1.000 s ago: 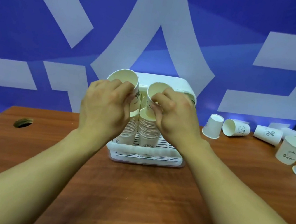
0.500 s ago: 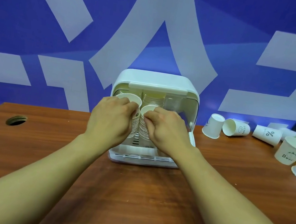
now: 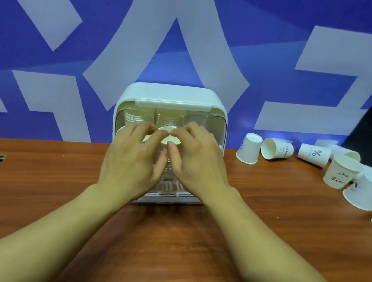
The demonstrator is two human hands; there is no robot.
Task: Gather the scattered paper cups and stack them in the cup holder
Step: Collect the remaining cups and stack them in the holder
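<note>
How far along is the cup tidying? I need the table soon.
Done: two rows of stacked cups already sit at the back of the cup holder. In hand: the left hand and right hand are setting front stacks into it; their grip is hard to judge. Left: several loose cups on the table to the right, some tipped over.

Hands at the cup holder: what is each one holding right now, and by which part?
Each seems to touch the rim of a cup stack in the cup holder: left hand and right hand fingertips rest on top. A firm grip cannot be told.
</note>
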